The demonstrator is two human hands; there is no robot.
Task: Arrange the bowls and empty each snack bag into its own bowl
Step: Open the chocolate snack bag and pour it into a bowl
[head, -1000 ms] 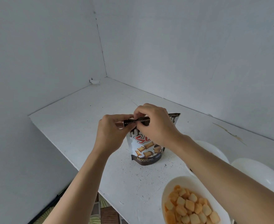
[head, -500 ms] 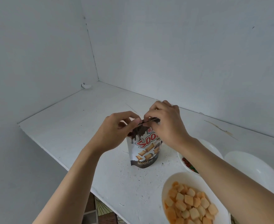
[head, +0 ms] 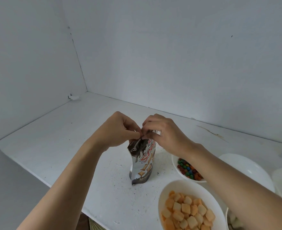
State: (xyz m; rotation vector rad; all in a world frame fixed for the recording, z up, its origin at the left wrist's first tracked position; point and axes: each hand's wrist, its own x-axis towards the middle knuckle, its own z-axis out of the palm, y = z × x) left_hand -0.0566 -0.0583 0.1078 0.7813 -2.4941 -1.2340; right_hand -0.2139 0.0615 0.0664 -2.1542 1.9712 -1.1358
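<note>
Both hands (head: 143, 130) pinch the snack bag (head: 142, 161) top

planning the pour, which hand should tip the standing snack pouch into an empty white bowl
Right hand: both hands pinch the brown-and-white snack pouch top, but the empty white bowl lies to the right, beyond the left hand.

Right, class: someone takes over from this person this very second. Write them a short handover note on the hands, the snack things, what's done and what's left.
Left hand and right hand: both pinch the top edge of the upright snack bag on the table.
Done: front bowl holds orange squares; candy bowl is filled.
Left: open this bag and empty it into the empty bowl, far right.
</note>
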